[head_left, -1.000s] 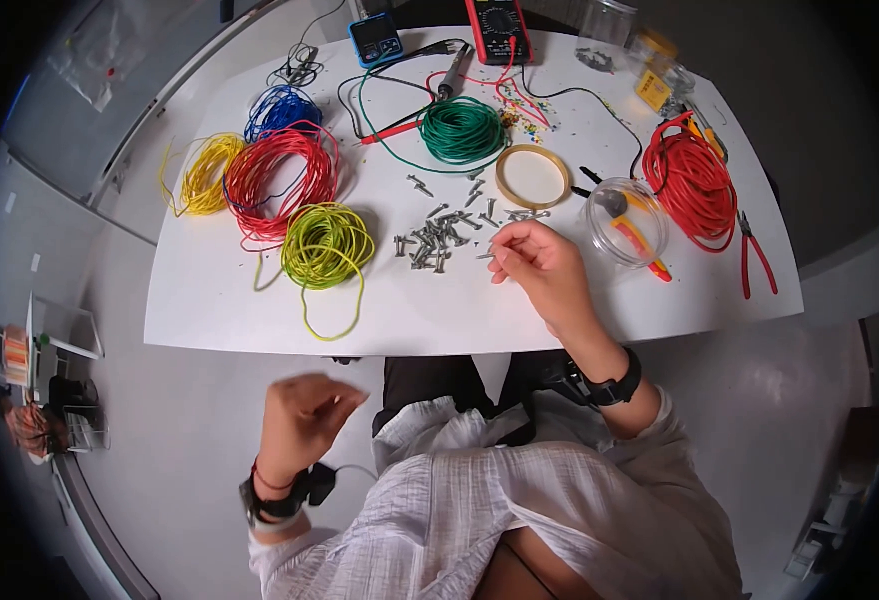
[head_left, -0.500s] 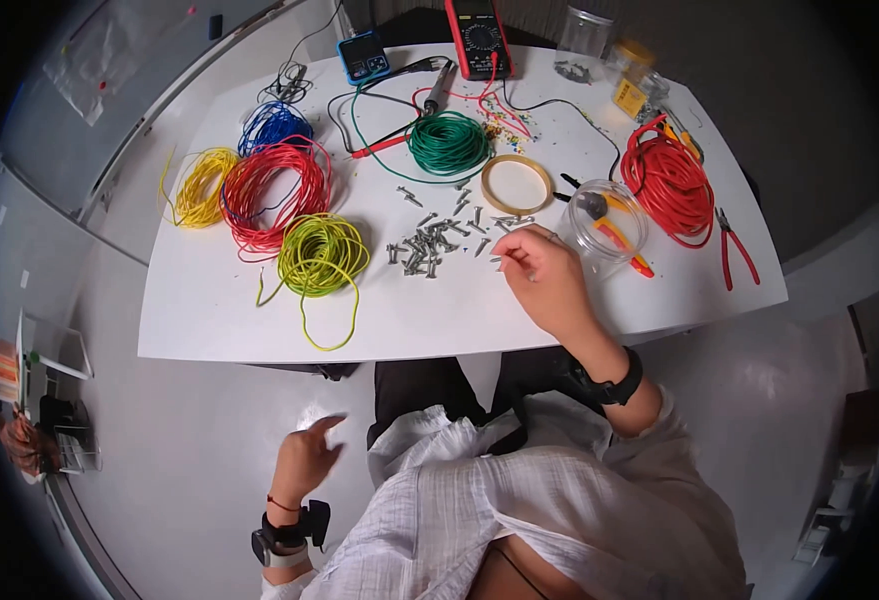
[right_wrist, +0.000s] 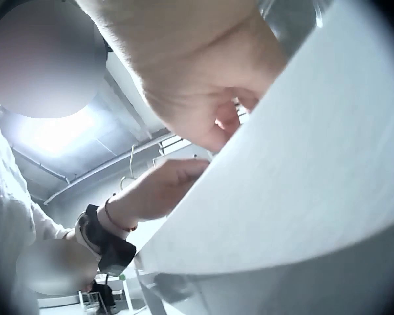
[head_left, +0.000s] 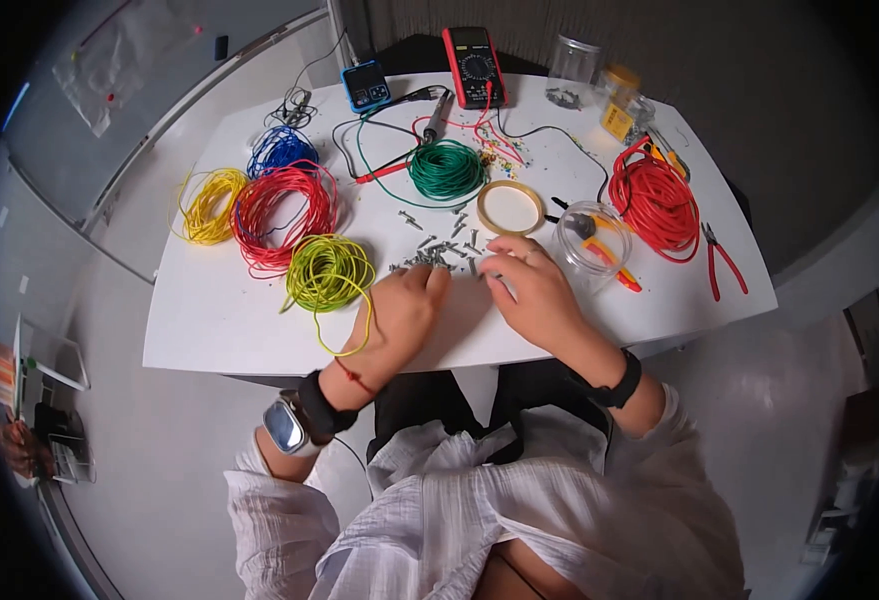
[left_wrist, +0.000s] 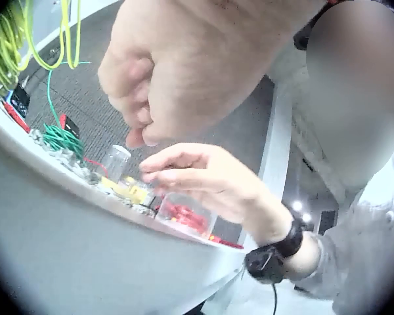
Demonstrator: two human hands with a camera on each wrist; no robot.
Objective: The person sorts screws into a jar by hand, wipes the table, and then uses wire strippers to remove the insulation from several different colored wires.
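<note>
A loose pile of silver screws (head_left: 444, 250) lies mid-table. My left hand (head_left: 407, 305) reaches over its near edge, back of the hand up and fingertips hidden among the screws. Seen in the left wrist view, the fingers of this left hand (left_wrist: 184, 72) are bent, with thumb and index tips together; I cannot tell whether a screw is between them. Just right of the pile, my right hand (head_left: 542, 300) has thumb and index finger curved toward each other around a small screw, mostly hidden by the fingers. The left wrist view shows the right hand (left_wrist: 213, 180) above the table edge.
Yellow-green wire (head_left: 329, 273) lies beside the left hand, one loop overlapping its wrist. Behind are red wire (head_left: 249, 225), green wire (head_left: 446, 170) and a tape ring (head_left: 510, 208). Right of the hands stand a clear round container (head_left: 594, 243), red cable (head_left: 654, 205) and red-handled pliers (head_left: 724, 268).
My left hand has come up from beside the lap, over the table edge, to the screws. The right hand stays beside the pile, fingers curved. The head view has tilted slightly upward.
</note>
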